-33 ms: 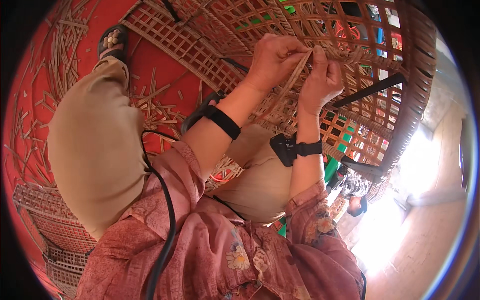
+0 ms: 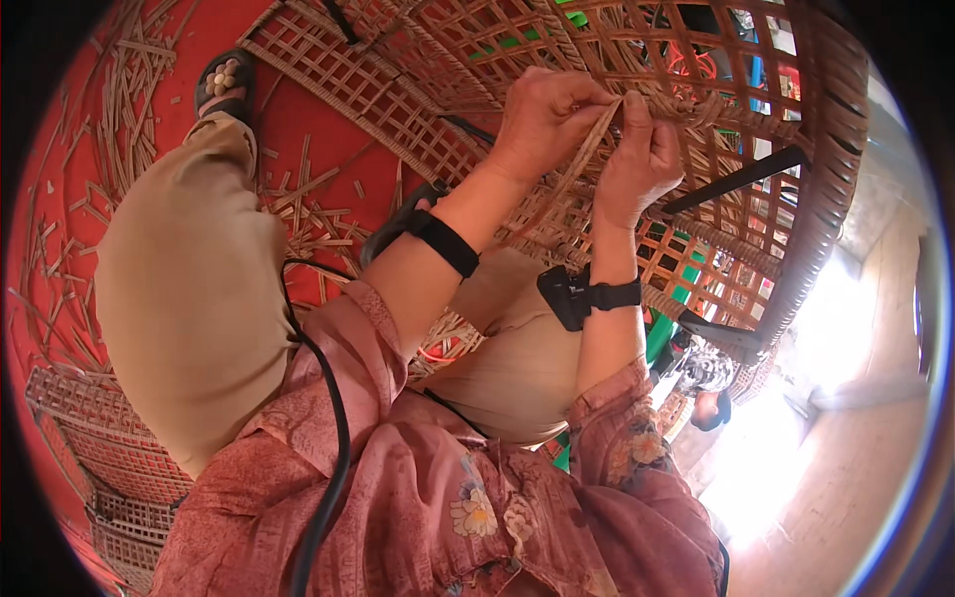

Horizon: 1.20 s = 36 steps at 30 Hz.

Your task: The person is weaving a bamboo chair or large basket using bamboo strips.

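Close together at the upper middle, both my hands pinch a thin, flat tan weaving strip (image 2: 587, 151). My left hand (image 2: 544, 117) grips it between thumb and fingertips. With thumb and bent fingers, my right hand (image 2: 642, 167) pinches it just beside the left fingertips. The strip runs slanting down from the fingertips, toward my lap. Right behind the hands stands a brown open-weave wicker piece (image 2: 761, 214) with a thick braided rim. Its lattice lies partly hidden by my hands, and I cannot tell whether the strip is threaded into it.
A black bar (image 2: 736, 179) crosses the wicker by my right hand. Cut strips (image 2: 308, 214) litter the red floor (image 2: 343, 169) at left. Another woven piece (image 2: 99, 428) lies at lower left. A black cable (image 2: 333, 398) runs over my sleeve. Another person (image 2: 708, 383) is at far right.
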Tool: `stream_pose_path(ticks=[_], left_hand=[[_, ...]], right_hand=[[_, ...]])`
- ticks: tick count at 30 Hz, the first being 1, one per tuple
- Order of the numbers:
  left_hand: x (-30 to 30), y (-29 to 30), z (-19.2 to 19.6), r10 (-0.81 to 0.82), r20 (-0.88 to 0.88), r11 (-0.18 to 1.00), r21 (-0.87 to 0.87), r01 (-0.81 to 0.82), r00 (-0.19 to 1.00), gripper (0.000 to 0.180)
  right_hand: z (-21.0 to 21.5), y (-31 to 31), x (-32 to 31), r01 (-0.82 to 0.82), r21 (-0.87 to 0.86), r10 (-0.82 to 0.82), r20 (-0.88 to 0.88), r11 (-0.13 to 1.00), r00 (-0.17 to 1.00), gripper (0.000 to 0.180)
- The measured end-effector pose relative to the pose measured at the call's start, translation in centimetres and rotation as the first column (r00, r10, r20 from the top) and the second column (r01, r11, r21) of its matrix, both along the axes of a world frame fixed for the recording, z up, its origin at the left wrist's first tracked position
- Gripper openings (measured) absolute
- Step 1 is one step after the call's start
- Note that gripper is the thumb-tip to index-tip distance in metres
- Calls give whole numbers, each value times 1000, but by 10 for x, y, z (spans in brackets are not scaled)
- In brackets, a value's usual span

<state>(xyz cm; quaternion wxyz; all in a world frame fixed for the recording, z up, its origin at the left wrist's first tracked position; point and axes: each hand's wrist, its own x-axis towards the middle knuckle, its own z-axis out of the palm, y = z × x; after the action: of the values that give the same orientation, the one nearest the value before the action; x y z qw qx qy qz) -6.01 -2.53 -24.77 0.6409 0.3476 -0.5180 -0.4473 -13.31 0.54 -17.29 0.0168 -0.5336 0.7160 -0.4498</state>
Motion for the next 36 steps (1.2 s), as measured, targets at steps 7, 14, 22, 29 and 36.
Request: stream_pose_path(ticks=[7, 14, 22, 29, 36], left_hand=[[-4, 0, -1, -157, -182, 974, 133, 182, 971, 8], [-10, 0, -3, -265, -452, 890, 227, 397, 852, 16], [-12, -13, -11, -366, -475, 868, 135, 477, 800, 22], [-10, -14, -5, -406, -271, 844, 256, 472, 873, 24], [-10, -9, 8, -309, -74, 912, 262, 317, 948, 19]], right_hand=[[-7, -3, -5, -4, -41, 5, 1, 999, 1000, 28], [-8, -8, -3, 35, -42, -40, -126, 999, 991, 29], [-1, -7, 2, 49, 34, -38, -274, 998, 961, 30], [-1, -7, -2, 29, 13, -23, -319, 1000, 948, 31], [13, -1, -4, 136, 227, -98, -172, 964, 980, 35]])
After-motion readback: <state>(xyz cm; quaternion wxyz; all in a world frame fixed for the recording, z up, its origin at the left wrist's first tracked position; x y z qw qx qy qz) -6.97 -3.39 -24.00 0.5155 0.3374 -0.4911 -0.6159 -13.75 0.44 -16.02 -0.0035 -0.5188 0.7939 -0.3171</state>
